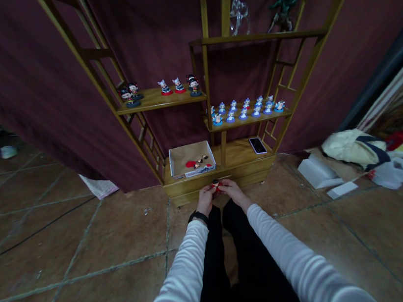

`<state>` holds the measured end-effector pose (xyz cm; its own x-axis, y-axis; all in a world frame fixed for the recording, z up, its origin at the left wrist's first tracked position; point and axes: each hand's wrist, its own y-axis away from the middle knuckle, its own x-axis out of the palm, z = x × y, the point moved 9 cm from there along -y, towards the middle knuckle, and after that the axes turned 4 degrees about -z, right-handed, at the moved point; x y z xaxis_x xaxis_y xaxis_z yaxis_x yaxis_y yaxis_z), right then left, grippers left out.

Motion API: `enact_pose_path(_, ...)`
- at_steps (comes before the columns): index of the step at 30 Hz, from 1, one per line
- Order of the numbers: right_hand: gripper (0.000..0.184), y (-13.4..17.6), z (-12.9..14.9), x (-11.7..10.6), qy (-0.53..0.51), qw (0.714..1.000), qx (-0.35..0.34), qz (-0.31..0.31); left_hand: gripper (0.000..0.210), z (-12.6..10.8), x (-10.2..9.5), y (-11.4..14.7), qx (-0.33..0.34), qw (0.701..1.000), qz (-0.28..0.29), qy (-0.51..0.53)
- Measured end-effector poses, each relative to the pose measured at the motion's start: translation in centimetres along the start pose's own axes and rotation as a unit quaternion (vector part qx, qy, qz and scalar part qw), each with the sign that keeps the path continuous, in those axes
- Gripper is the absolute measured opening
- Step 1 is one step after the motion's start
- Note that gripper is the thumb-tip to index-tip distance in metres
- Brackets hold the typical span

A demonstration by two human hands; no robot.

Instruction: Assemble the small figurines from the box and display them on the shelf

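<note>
Between my two hands, in front of the low drawer, is a small red figurine with black hair (215,183). My left hand (206,198) grips it from the left with closed fingers, and my right hand (231,190) grips it from the right. Just beyond them, on the bottom shelf, stands an open white box (173,163) holding several small figurine pieces (198,163) in red, black and skin tones. The fingers partly cover the figurine, so its lower part is hard to make out.
The wooden shelf unit (161,104) carries dark-haired figurines (194,85), two white figurines on red bases (178,85) and rows of blue-white ones (243,113). A phone (257,145) lies at right. Bags (353,148) and a white carton (318,171) rest on the tiled floor.
</note>
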<state>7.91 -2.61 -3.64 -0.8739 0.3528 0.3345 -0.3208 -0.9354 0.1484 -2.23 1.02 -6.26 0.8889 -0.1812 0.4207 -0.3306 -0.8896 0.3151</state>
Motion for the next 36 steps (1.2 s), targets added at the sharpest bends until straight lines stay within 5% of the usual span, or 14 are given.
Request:
enact_pose_path(10,0.034,-0.2,-0.2,-0.8,-0.018,0.999,-0.004,-0.034,0.025,-0.5,0.7,0.4,-0.004,0.999,0.027,0.032)
enact_pose_path(29,0.034,-0.3,-0.5,-0.5,0.019,1.000,0.012,-0.018,0.022,-0.5,0.4,0.5,-0.005,1.000,-0.004,0.014)
enact_pose_path(36,0.034,-0.4,-0.4,-1.2,0.009,0.999,0.006,-0.040,0.037,-0.8,1.8,1.2,0.005,0.997,0.074,0.031)
